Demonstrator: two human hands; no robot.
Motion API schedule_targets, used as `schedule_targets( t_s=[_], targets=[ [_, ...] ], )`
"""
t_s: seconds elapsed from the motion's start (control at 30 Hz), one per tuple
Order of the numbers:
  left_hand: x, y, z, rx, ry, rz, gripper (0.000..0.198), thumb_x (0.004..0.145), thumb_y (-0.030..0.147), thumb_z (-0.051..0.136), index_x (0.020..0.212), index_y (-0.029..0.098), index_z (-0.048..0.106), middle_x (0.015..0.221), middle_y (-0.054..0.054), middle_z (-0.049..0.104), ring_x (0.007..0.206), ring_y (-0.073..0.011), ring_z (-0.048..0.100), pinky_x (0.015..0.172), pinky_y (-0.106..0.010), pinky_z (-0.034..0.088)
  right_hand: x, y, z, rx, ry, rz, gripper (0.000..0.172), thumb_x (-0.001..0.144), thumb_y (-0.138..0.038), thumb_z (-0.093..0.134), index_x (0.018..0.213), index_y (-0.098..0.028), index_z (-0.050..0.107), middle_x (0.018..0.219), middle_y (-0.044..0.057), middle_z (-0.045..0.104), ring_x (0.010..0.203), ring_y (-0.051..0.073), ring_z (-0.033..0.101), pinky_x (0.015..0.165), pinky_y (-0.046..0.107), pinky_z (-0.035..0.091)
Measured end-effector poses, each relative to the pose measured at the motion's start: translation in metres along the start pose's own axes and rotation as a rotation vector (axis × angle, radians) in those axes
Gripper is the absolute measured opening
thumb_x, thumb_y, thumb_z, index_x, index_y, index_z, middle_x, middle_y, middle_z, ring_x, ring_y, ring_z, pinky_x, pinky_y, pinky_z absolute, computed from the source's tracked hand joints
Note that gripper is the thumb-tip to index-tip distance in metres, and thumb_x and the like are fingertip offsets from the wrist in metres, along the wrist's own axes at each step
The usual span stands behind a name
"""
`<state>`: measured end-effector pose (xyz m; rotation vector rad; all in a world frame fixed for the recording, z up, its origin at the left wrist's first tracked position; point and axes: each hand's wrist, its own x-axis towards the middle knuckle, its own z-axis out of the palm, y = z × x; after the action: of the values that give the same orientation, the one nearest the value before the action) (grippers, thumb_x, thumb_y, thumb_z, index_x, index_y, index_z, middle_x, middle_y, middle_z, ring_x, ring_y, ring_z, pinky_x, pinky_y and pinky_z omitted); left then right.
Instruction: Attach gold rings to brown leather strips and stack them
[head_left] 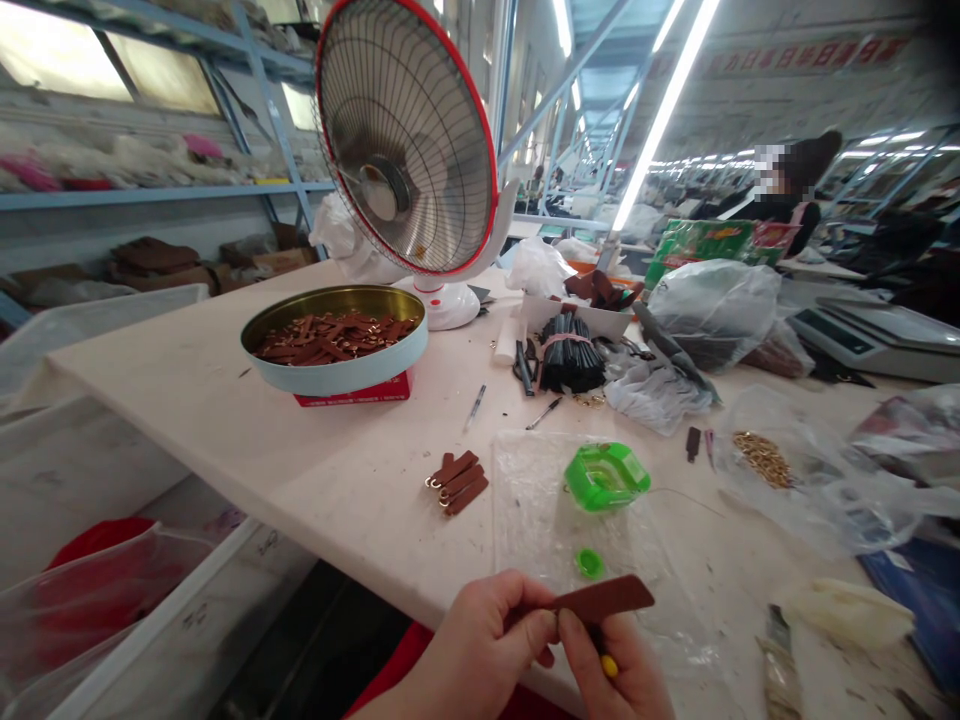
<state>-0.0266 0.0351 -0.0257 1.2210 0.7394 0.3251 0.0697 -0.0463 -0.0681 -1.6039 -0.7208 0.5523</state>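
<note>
A brown leather strip point(615, 597) is held level near the table's front edge, its rounded free end pointing right. My left hand point(491, 640) pinches the strip's left end between thumb and fingers. At the same end, my right hand point(622, 670) presses with its thumb and a finger, close against the left thumb. A small yellow tip point(609, 666) shows among the right fingers; what it belongs to is hidden. Just beyond the hands lie a green round cap point(589, 563) and a green plastic container point(606, 477), both on a clear plastic sheet point(525, 500).
Brown strips with metal rings point(459, 482) lie left of the sheet. A round tin point(337, 375) of similar pieces rests on a red box point(360, 390), before a fan heater point(409, 140). Gold fittings point(761, 458) sit in plastic at right, near a scale point(877, 335). A person point(795, 190) is behind.
</note>
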Motion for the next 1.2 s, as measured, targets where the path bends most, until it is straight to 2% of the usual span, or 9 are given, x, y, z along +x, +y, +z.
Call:
schedule_targets(
  t_s=[0.13,0.3,0.5,0.73,0.93,1.03,1.1,1.2],
  targets=[
    [0.000,0.000,-0.001,0.096,0.044,0.034,0.018,0.074,0.029,0.056,0.078,0.012,0.061,0.067,0.000,0.058,0.061,-0.0113,0.052,0.059,-0.023,0.041,0.006,-0.010,-0.005,0.008,-0.058,0.016,0.035,0.072,-0.057,0.061,0.063,-0.023,0.061,0.055,0.001,0.058,0.062,0.021,0.054,0.053,0.026,0.040],
    [-0.001,-0.007,-0.004,0.134,0.007,0.027,0.016,0.075,0.029,0.055,0.072,0.013,0.055,0.060,0.002,0.053,0.057,-0.0096,0.047,0.055,-0.021,0.036,0.007,-0.023,-0.010,0.098,-0.106,0.118,0.037,0.069,-0.058,0.063,0.065,-0.022,0.064,0.060,0.001,0.059,0.060,0.018,0.050,0.055,0.025,0.040],
    [0.000,-0.015,-0.004,0.095,0.000,0.054,0.024,0.074,0.037,0.057,0.069,0.016,0.047,0.055,0.004,0.047,0.053,-0.0090,0.041,0.050,-0.021,0.030,0.005,-0.020,-0.010,0.164,-0.166,0.216,0.041,0.067,-0.060,0.063,0.063,-0.019,0.061,0.051,-0.004,0.043,0.048,0.012,0.035,0.044,0.023,0.028],
    [-0.002,-0.010,-0.003,0.062,-0.060,0.044,0.030,0.076,0.044,0.052,0.065,0.017,0.043,0.050,0.005,0.045,0.047,-0.0076,0.038,0.047,-0.020,0.029,0.009,-0.018,-0.013,0.127,-0.279,0.182,0.043,0.071,-0.061,0.059,0.063,-0.019,0.060,0.052,-0.004,0.042,0.049,0.012,0.036,0.045,0.024,0.028],
    [-0.002,-0.007,-0.008,0.139,-0.033,-0.020,0.023,0.075,0.037,0.055,0.067,0.016,0.048,0.051,0.005,0.049,0.049,-0.0089,0.044,0.048,-0.020,0.033,0.007,-0.020,-0.011,0.120,-0.186,0.117,0.034,0.073,-0.053,0.061,0.065,-0.020,0.063,0.053,-0.003,0.047,0.051,0.013,0.040,0.048,0.023,0.033],
    [-0.003,-0.008,-0.011,0.168,-0.036,-0.009,0.020,0.075,0.034,0.055,0.070,0.015,0.051,0.056,0.004,0.052,0.053,-0.0101,0.048,0.052,-0.021,0.036,0.011,-0.017,-0.013,0.151,-0.232,0.129,0.031,0.073,-0.050,0.063,0.069,-0.019,0.065,0.060,-0.001,0.054,0.055,0.013,0.044,0.051,0.022,0.036],
    [-0.005,-0.009,-0.013,0.187,-0.036,0.008,0.019,0.076,0.033,0.054,0.072,0.015,0.053,0.058,0.003,0.053,0.055,-0.0102,0.048,0.053,-0.021,0.035,0.014,-0.010,-0.015,0.201,-0.282,0.193,0.032,0.071,-0.050,0.065,0.071,-0.018,0.065,0.055,-0.002,0.050,0.050,0.011,0.040,0.046,0.021,0.033],
    [-0.008,-0.009,-0.014,0.177,-0.056,0.027,0.018,0.076,0.032,0.055,0.073,0.014,0.055,0.059,0.003,0.054,0.057,-0.0099,0.048,0.055,-0.021,0.035,0.015,0.000,-0.014,0.339,-0.336,0.334,0.035,0.069,-0.050,0.068,0.075,-0.016,0.064,0.045,-0.008,0.037,0.040,0.006,0.025,0.037,0.018,0.017]
  ],
)
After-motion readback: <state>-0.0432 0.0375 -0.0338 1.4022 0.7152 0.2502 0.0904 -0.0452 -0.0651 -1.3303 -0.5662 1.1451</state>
